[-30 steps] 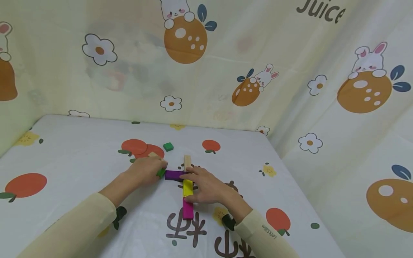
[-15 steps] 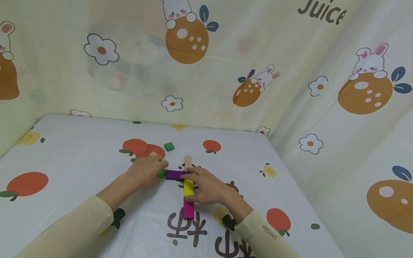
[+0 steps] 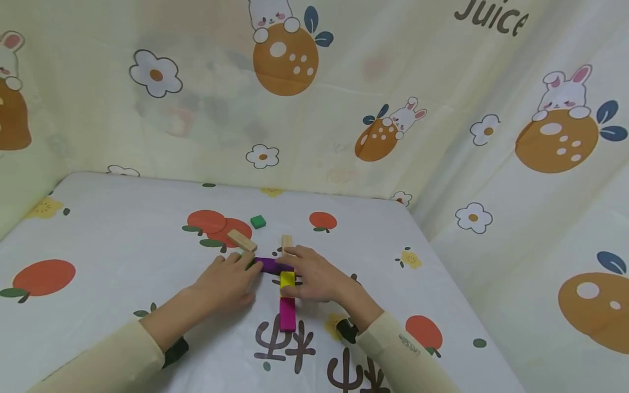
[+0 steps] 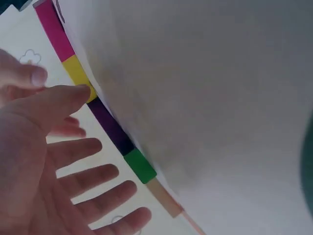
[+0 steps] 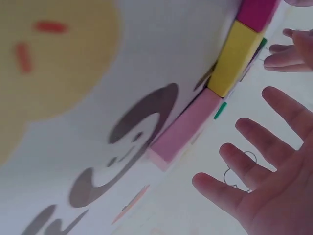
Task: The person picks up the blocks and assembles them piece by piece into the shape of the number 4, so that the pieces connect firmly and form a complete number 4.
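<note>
Several coloured blocks lie end to end on the cloth. A magenta block (image 3: 288, 315) and a yellow block (image 3: 287, 279) run away from the person. A purple block (image 3: 267, 265) branches left, with a green block (image 4: 140, 166) at its end, mostly covered in the head view. My left hand (image 3: 228, 284) is beside the purple and green blocks, its fingers spread in the left wrist view. Over the yellow and purple blocks reaches my right hand (image 3: 316, 275), fingers extended. A pale pink block (image 5: 186, 127), hidden by that hand in the head view, adjoins the yellow one.
A plain wooden block (image 3: 242, 240) slants beyond my left hand, and a small green block (image 3: 257, 221) lies farther back. Another wooden block (image 3: 287, 241) stands out past my right fingers. A printed curtain (image 3: 206, 125) rises behind the table.
My left hand has left the green block and drawn back toward me, fingers opening and uncovering the slanted wooden block. My right hand has shifted slightly away from me.
</note>
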{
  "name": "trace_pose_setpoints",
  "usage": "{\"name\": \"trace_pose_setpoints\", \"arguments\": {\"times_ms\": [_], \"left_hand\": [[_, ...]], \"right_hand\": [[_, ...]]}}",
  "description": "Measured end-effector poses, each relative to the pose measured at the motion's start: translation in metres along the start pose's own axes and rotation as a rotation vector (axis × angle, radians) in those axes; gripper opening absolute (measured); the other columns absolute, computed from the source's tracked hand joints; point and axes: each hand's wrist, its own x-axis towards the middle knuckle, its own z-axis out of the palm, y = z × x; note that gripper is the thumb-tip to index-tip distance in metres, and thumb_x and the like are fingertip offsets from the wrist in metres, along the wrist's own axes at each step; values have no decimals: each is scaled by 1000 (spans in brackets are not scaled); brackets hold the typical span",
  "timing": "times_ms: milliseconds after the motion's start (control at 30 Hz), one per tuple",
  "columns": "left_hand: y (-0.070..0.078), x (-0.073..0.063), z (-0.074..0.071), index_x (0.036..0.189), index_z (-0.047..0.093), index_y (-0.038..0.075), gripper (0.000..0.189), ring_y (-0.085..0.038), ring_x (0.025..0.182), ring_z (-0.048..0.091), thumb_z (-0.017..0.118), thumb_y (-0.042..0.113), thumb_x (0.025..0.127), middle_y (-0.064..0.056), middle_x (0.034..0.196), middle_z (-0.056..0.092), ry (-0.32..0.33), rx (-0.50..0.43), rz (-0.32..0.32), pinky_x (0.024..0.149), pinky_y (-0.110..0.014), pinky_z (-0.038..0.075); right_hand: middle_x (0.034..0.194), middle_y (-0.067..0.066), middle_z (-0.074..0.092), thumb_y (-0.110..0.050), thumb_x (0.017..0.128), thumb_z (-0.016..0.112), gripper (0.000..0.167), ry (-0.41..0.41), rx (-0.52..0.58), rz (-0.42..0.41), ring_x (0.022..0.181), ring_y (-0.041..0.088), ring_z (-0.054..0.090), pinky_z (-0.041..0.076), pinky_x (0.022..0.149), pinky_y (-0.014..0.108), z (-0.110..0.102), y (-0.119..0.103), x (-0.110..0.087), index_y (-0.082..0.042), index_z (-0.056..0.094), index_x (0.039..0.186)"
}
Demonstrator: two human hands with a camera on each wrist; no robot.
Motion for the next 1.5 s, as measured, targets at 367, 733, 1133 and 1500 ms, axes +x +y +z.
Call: {"name": "trace_pose_setpoints", "arguments": {"times_ms": [367,733,1133,1500], "left_hand": [[2,-1,1,133,64,3,55,-40,120,58,80,30,88,-16,133,64,-16,-36,12,97,-61,54],[1,-2,2,139,61,4,61,-40,128,55,80,28,87,-16,140,62,-58,-65,-9,100,-60,54],[2,0,3,136,63,5,58,-38,123,56,81,27,85,-14,136,63,-39,-46,4,97,-58,55],[0,0,5,139,61,5,59,-36,127,53,78,27,87,-13,140,60,-52,-76,-21,98,-57,54]], "right_hand": [[149,7,58,-31,101,66,45,125,41,9,140,28,53,43,117,47,-13,-6,34,-16,62,143],[147,5,60,-26,101,66,43,66,-49,24,136,25,56,45,116,42,-24,-22,78,-20,62,144],[153,2,55,-20,97,73,53,-41,-58,36,136,22,53,46,116,41,-27,-32,112,-22,59,147],[140,-1,61,-15,98,68,46,-125,-82,-22,120,17,56,49,108,38,-20,-41,137,-28,64,141]]}}
